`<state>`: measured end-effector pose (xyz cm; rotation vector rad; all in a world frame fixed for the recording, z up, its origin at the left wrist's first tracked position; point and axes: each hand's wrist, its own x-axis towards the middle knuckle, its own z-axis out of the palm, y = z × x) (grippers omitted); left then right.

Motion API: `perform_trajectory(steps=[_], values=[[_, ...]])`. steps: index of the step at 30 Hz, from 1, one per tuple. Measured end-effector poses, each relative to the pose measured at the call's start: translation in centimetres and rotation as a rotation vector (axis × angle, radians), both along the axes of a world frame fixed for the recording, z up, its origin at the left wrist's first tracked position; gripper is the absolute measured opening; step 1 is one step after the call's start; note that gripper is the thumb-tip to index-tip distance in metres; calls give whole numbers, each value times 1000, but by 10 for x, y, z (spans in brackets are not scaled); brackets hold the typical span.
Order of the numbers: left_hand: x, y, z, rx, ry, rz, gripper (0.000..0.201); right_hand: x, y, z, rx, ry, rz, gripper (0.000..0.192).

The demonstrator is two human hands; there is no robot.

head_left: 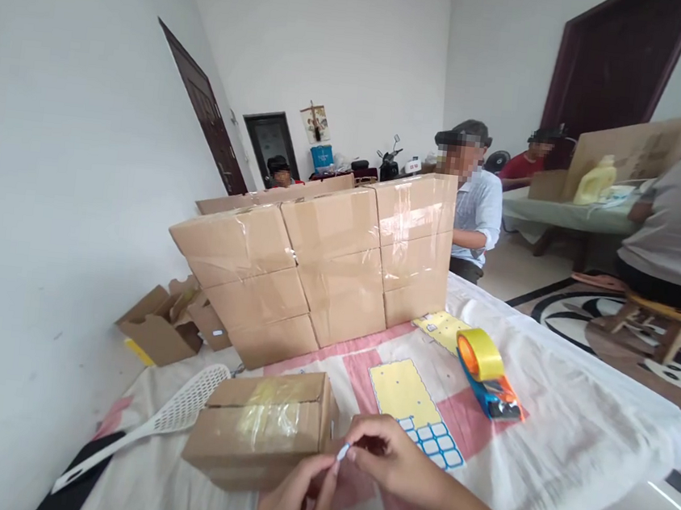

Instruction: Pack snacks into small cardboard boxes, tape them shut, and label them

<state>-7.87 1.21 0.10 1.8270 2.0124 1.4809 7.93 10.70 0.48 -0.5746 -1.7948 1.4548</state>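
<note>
A small white label with a blue edge [342, 452] is pinched between the fingertips of both hands. My left hand [298, 496] comes up from the bottom edge, closed on its lower end. From the right, my right hand [396, 455] closes thumb and finger on the upper end. Just behind them sits a taped cardboard box [256, 420], shut, with clear yellowish tape over its top and front. Beyond my right hand lies a label sheet [405, 388], yellow backing mostly bare, with several blue-edged white labels at its near end.
Taped cardboard boxes [340, 255] form a stacked wall across the table. A tape dispenser [489, 376] with yellow tape lies right, beside another yellow sheet [442, 328]. At left are a white slotted ladle [179, 404] and open cartons [166, 326]. A person [480, 205] is behind the table.
</note>
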Motion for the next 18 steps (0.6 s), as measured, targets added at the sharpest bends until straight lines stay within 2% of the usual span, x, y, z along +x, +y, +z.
perform_trajectory(steps=[3,6,8,10,11,12,15,18], values=[[-4,-3,6,30,44,-18,29,3,5,2,49,3,-16,29],[-22,-5,24,163,234,28,18,11,18,2,120,-56,-59,32],[-42,-3,40,257,382,129,11,16,27,-1,152,-104,-72,33],[-64,3,53,270,485,264,14,19,34,-7,162,-130,-70,34],[-74,7,57,212,505,370,18,19,37,-11,158,-139,-60,34],[-82,12,59,139,506,417,24,17,38,-16,148,-150,-40,34],[-97,23,56,-108,498,339,37,9,39,-29,106,-176,36,32],[-102,27,48,-255,495,275,42,-1,39,-37,74,-185,76,26]])
